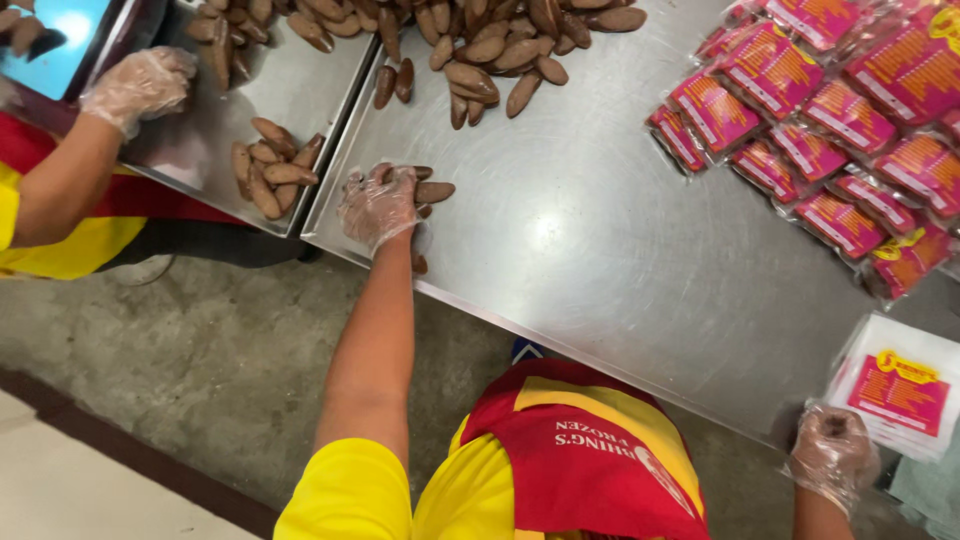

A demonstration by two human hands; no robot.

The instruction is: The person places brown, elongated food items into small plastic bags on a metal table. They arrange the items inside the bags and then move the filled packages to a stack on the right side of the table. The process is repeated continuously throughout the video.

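My left hand [378, 205], in a clear plastic glove, is stretched out to the near edge of the steel table [600, 240]. Its fingers curl over a small bunch of brown elongated pieces [434, 191]. My right hand [832, 455], also gloved, sits low at the right with its fingers curled. It is at the corner of a stack of white pouches with pink labels [895, 395]. Whether it grips a pouch is not visible. A large heap of the same brown pieces [490, 50] lies at the far side of the table.
Several filled pink packets [830, 120] are laid out in rows at the far right. A steel tray [300, 95] with more brown pieces adjoins the table on the left. Another person's gloved hand [140, 85] rests on it. Concrete floor [200, 350] lies below.
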